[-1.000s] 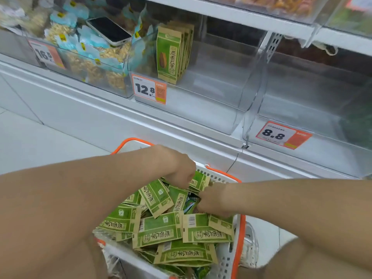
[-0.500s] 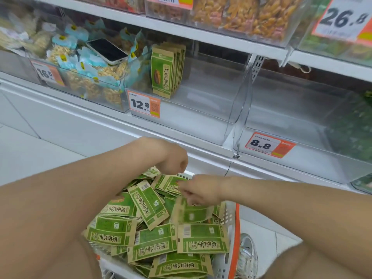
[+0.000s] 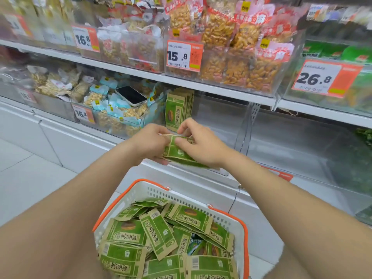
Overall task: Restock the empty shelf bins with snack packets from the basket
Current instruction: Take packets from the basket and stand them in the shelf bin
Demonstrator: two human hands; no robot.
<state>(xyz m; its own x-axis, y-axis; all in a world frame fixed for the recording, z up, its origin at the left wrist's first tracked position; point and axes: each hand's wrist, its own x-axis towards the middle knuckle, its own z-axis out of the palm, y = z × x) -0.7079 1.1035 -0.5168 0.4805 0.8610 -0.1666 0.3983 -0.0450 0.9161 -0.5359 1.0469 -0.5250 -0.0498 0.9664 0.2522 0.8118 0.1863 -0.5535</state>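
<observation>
Well, left hand (image 3: 150, 142) and right hand (image 3: 203, 147) pinch a stack of green seed packets (image 3: 177, 155) at twelve o'clock from the basket (image 3: 141, 191), fingers clamped; light, floppy, probably slippery, best squeezed across flat faces.

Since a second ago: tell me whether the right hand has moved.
Yes. The right hand has left the basket and risen to the shelf bin front, where it holds green packets with the left hand.

Matt paper-like green packets (image 3: 159, 232) fill a perforated white plastic basket (image 3: 138, 193); clear glossy plastic bins (image 3: 221, 125).
</observation>
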